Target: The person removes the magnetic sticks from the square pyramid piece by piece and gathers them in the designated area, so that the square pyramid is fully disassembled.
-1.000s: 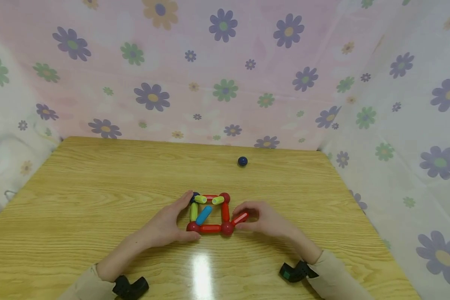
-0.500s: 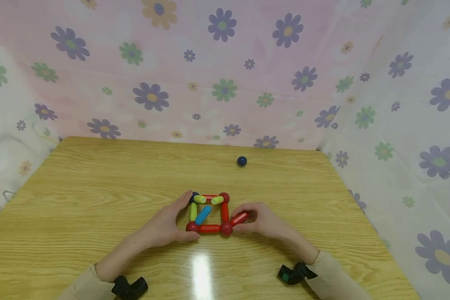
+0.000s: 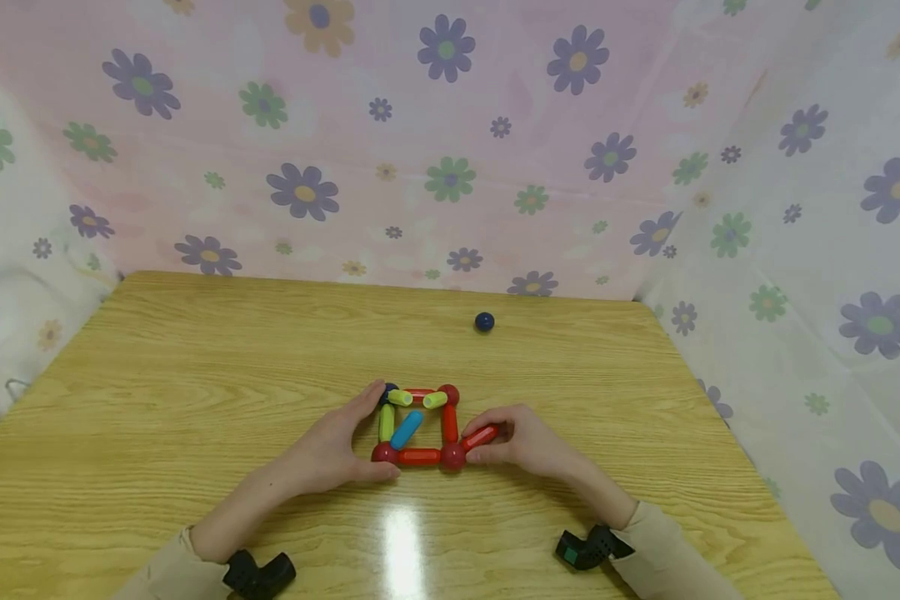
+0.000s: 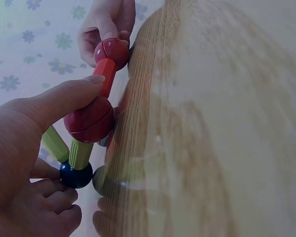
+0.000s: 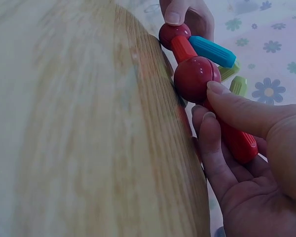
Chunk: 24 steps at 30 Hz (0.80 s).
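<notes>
A square frame of magnetic rods and balls lies on the table in the head view. Its corners are a dark blue ball (image 4: 76, 175) and three red balls; red rods (image 3: 419, 457) and one green rod (image 3: 386, 423) form the sides. Two green rods and a blue rod (image 5: 213, 51) rise from corners. My left hand (image 3: 333, 446) holds the frame's left side, thumb by the near red ball (image 4: 90, 120), fingers at the blue ball. My right hand (image 3: 523, 439) grips a red rod (image 5: 239, 140) that rises from the near right red ball (image 5: 194, 79).
A loose dark blue ball (image 3: 484, 322) lies near the back of the wooden table (image 3: 232, 350). Flower-patterned cloth (image 3: 450, 108) hangs behind and at the sides. Black wrist cameras (image 3: 261, 575) sit at both sleeves.
The right hand's fingers have closed in slightly on the red rod near its ball. The left hand and the frame show hardly any movement.
</notes>
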{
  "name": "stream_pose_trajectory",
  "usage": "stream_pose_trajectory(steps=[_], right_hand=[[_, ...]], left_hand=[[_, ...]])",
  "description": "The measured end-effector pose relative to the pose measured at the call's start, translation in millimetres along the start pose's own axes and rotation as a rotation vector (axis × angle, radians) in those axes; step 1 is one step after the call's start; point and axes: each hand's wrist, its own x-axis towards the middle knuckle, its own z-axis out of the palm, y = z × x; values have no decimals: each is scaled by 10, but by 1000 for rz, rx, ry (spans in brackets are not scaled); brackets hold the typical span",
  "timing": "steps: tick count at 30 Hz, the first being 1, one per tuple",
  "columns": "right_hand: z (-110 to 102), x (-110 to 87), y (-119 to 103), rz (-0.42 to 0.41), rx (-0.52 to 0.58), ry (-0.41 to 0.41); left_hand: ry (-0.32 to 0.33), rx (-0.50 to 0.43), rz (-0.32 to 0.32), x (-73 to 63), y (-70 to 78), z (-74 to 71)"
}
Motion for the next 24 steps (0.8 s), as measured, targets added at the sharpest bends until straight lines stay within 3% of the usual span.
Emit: stream_pose_trajectory(steps=[12, 24], right_hand=[[4, -5, -6, 19, -6, 20], [7, -1, 18, -43, 30, 2]], left_hand=[[-3, -5, -2, 3, 4, -14], [-5, -3, -3, -3, 6, -15]])
